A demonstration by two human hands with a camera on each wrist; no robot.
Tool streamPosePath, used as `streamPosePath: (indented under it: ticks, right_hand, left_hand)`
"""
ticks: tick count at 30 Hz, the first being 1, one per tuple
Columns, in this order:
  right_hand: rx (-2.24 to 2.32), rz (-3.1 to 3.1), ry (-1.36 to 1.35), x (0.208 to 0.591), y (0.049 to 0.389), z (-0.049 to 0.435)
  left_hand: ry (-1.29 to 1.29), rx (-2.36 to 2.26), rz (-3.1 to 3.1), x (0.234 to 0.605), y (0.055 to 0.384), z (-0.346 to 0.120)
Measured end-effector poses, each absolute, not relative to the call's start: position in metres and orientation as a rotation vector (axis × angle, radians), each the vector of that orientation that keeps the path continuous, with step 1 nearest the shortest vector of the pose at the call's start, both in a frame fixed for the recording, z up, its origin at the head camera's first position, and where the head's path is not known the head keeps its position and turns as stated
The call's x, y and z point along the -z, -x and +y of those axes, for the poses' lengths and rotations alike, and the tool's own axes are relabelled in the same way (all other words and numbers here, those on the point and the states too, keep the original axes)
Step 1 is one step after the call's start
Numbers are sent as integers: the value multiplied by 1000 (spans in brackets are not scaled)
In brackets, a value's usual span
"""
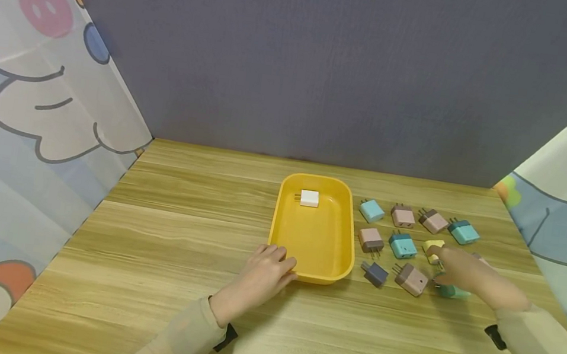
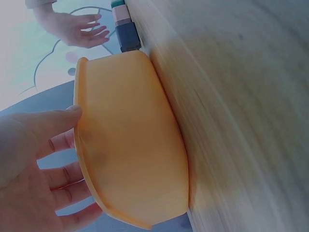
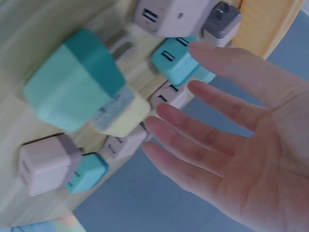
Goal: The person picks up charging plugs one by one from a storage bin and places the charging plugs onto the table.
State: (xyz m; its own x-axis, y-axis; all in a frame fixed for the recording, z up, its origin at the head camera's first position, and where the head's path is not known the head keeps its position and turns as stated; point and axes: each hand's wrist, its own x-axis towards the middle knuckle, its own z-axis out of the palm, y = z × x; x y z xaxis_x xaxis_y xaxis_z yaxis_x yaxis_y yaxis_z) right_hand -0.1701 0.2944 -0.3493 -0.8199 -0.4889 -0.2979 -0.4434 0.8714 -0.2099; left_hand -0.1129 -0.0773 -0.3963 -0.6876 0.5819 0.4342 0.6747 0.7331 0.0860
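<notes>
A yellow plastic tray stands on the wooden table, with a white charger plug lying inside it. My left hand grips the tray's near left rim, thumb outside and fingers over the edge, as the left wrist view shows. Over the right part of the charger group hovers my right hand, its fingers extended and holding nothing. Nearest to it are a yellow charger plug and a green charger plug, both partly covered by the hand in the head view. In the right wrist view the green charger plug shows large.
Several charger plugs lie in rows right of the tray: a dark blue one, a pink-brown one, a teal one and a light blue one among them. A grey panel closes the back; printed cartoon sheets line the sides.
</notes>
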Motion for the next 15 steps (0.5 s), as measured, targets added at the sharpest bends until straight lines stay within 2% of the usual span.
streamPosePath:
  ticks: [15]
  right_hand:
    - [251, 2651, 688, 330, 185, 262]
  left_hand:
    - [973, 339, -2543, 398, 113, -77]
